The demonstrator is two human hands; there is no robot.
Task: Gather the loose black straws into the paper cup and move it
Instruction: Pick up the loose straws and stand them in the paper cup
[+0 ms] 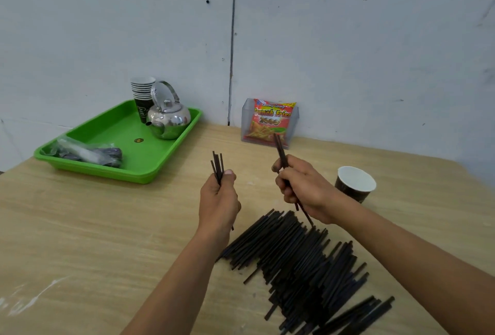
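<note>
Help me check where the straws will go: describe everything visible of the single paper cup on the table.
The paper cup is dark outside with a faint print, white inside, and looks empty. It stands upright and open on the wooden table, just right of the right hand, whose forearm hides its lower left. No hand touches it.

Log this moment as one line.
left hand: grips straw bunch | right hand: grips straws | cup: upright, no straws inside | pile: on table
</note>
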